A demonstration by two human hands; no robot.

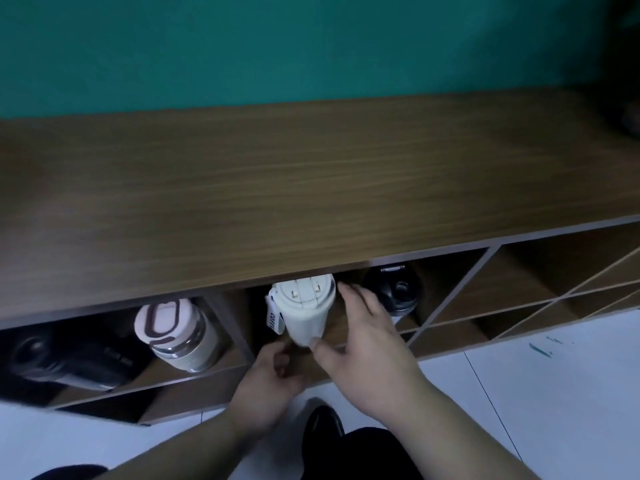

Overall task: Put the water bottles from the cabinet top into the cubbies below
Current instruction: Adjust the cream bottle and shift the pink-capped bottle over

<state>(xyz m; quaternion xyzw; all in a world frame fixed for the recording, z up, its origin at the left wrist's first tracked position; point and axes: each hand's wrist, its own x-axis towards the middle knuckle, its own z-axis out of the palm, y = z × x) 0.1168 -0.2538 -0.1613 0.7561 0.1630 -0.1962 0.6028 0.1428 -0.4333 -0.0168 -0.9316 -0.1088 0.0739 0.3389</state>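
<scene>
A white bottle point(306, 310) with a round lid and a hanging tag stands upright in the middle cubby, just under the wooden cabinet top point(277, 188). My right hand point(363, 327) wraps its right side, thumb at its base. My left hand point(273, 372) sits at the bottle's foot with curled fingers. A black bottle point(394, 289) stands in the same cubby to the right. In the left cubby stand a clear bottle with a pink lid point(176, 330) and another black bottle point(69, 358).
A teal wall point(277, 46) backs the cabinet. Cubbies with diagonal dividers point(485, 282) open to the right. Lower cubbies point(166, 400) run beneath. The floor is white tile point(536, 393). My dark shoe point(323, 424) is near the cabinet base.
</scene>
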